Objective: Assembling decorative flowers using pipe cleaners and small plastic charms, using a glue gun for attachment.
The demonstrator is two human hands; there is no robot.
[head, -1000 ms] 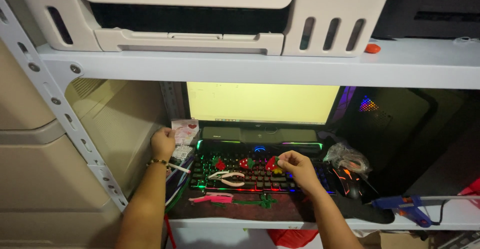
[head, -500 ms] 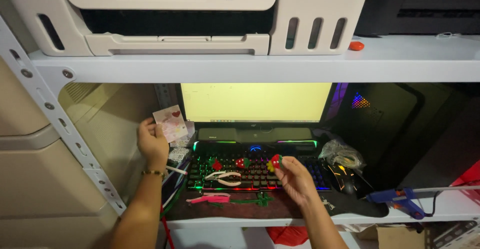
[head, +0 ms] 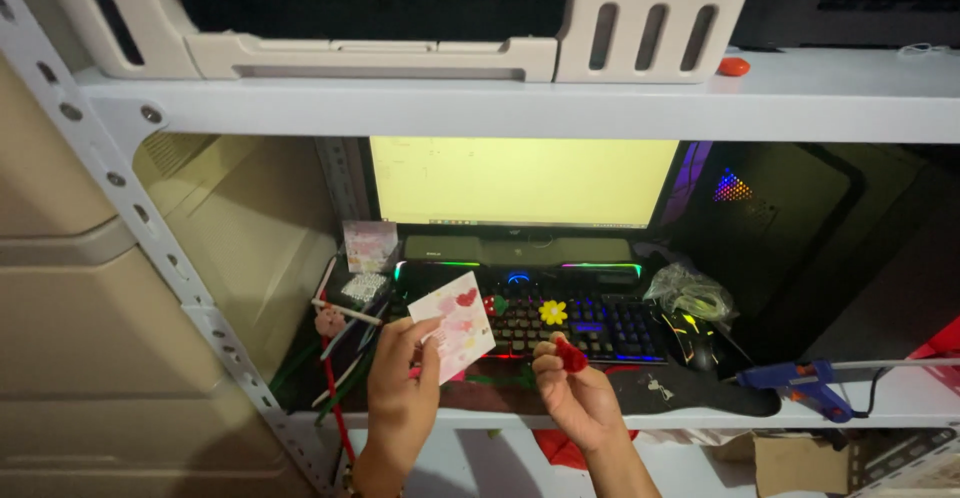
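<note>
Both hands have come back toward the near edge of the shelf since the earlier frames, when they were out over the keyboard. The left hand (head: 400, 383), which half a second ago was raised by the far left of the keyboard with the card, now holds that small card (head: 455, 325) up in front of the keyboard's left end. Its fingers (head: 428, 341) pinch the card's near left edge, thumb on the face, so the card stands out up and to the right of the hand. The card is whitish with red and pink heart shapes.

The right hand (head: 577, 395) has lifted off the keys and now pinches a small red piece (head: 571, 356) between thumb and fingertips, the piece poking up above them, just right of the card and apart from it.

Beyond lie the backlit keyboard (head: 580, 323) with a yellow flower (head: 552, 312) on it, the bright monitor (head: 523, 180), and a blue glue gun (head: 805, 383) at the right.
</note>
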